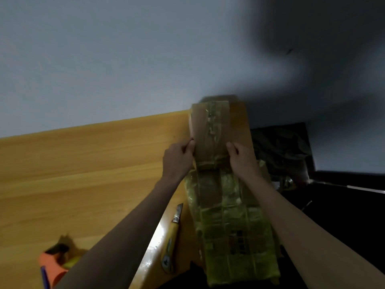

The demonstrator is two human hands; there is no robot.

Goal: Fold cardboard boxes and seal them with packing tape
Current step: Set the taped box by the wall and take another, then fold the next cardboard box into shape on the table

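Note:
A long brown cardboard box, heavily wrapped in yellowish tape, lies on the right end of the wooden table and reaches toward me. Its far flap stands raised with a tape strip down its middle. My left hand pinches the flap's left edge. My right hand grips the flap's right edge, thumb on the front face. The image is blurred.
A yellow utility knife lies on the table beside the box's left side. An orange tape dispenser sits at the near left corner. Dark clutter fills the area right of the table. A grey wall rises behind.

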